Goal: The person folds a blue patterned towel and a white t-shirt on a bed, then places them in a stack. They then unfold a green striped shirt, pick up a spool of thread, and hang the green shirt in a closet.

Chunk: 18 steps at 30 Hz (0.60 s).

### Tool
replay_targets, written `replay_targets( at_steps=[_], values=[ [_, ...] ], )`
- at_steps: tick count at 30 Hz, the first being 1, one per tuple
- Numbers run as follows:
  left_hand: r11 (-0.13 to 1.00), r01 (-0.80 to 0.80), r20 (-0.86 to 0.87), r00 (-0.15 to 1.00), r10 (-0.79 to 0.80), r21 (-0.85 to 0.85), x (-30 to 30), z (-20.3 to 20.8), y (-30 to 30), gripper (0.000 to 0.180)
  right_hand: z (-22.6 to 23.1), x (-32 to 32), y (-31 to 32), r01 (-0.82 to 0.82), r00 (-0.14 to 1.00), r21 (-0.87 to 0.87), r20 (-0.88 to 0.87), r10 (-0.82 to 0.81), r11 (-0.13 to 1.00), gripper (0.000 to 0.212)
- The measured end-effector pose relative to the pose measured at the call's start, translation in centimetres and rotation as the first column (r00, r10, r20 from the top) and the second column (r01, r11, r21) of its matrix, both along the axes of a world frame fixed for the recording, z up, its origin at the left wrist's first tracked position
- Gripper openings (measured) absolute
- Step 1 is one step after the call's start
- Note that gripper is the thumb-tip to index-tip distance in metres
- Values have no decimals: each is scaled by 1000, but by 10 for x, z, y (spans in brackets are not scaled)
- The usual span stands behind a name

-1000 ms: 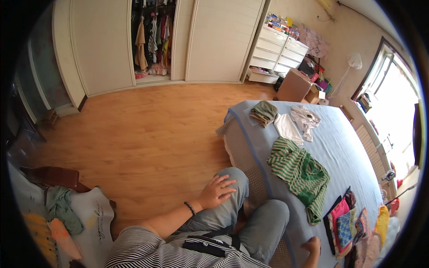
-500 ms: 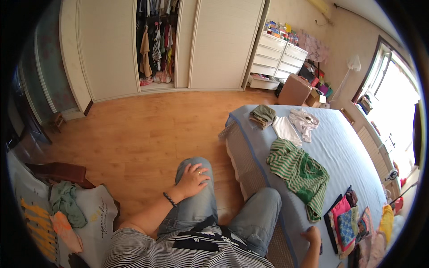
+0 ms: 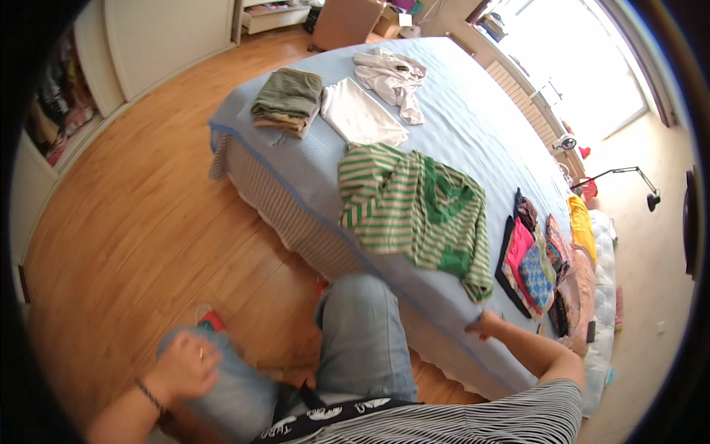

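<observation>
At the bed's near edge, my right hand (image 3: 484, 324) rests with its fingers curled and nothing visible in them. Just beyond it lies the cuff of a green and beige striped sweater (image 3: 399, 200), spread out rumpled on the bed; hand and cuff look apart. My left hand (image 3: 188, 362), blurred by motion, is over my left knee, its fingers loosely apart and holding nothing. A white folded garment (image 3: 360, 115) touches the sweater's far side. Beside that are a stack of folded olive and tan clothes (image 3: 288, 96) and a crumpled white shirt (image 3: 392, 78).
The bed (image 3: 451, 89) has a blue cover. Folded colourful clothes (image 3: 532, 259) and a yellow cloth (image 3: 582, 226) lie toward its right end. A wardrobe (image 3: 163, 44) stands partly open beyond the wooden floor (image 3: 170, 185). A brown box (image 3: 344, 26) stands past the bed's far end.
My view and body have turned right toward the bed, bringing the sweater nearer the middle. My left hand has shifted on my leg; my right hand stays at the bed's edge.
</observation>
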<state>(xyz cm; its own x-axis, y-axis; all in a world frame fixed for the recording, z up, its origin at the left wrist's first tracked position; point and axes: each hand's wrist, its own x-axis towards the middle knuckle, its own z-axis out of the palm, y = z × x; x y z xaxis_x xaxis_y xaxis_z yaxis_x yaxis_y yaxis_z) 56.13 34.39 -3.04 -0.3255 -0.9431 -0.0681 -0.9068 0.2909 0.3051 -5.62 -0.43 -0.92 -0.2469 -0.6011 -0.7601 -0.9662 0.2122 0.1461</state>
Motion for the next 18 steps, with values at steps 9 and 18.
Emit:
replay_targets(
  at_steps=[9,18],
  values=[
    [873,230,-236,962,-137,431,70,-37,-26,46,-35,18,-2,-73,901,214,-404,156,974,50],
    [910,164,-444,896,25,381,58,-2,-147,29,-33,14,5,-151,969,-119,-215,123,981,64]
  ],
)
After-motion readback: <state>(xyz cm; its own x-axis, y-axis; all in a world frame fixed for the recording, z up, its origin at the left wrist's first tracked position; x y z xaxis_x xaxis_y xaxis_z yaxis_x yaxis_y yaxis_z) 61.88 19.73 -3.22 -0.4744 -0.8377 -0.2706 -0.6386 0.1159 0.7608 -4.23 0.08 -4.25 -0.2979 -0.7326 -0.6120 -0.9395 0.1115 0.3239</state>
